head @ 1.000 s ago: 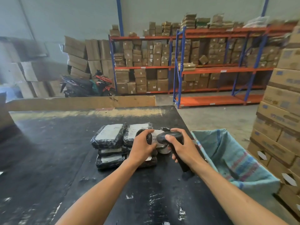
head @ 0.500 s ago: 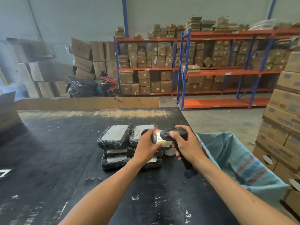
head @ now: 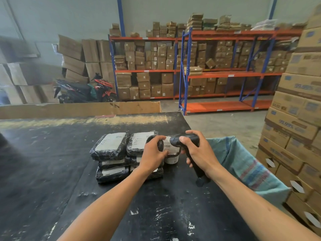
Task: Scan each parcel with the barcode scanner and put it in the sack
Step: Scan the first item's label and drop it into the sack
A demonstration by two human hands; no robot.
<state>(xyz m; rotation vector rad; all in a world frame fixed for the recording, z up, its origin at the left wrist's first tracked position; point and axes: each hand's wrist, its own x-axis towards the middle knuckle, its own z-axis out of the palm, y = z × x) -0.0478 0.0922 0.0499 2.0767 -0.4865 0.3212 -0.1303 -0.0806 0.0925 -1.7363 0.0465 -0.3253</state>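
On the black table (head: 52, 171) stands a stack of black-wrapped parcels (head: 111, 153) with white labels. My left hand (head: 152, 153) grips a small black parcel (head: 167, 145), its white barcode label turned to the right. My right hand (head: 199, 150) holds the black barcode scanner (head: 185, 139) by its handle, the scanner's head almost touching that label. A second small parcel with a white label (head: 172, 159) lies just under the held one. The blue-green woven sack (head: 243, 164) hangs open off the table's right edge.
Stacked cardboard cartons (head: 295, 127) rise close on the right, beyond the sack. A long cardboard sheet (head: 78, 109) borders the table's far edge. Orange and blue racks (head: 191, 66) full of boxes and a parked motorbike (head: 83, 91) stand further back.
The bright scan light seen on the label half a second ago is gone. Both hands hold nearly the same pose, with the parcel and scanner still together.
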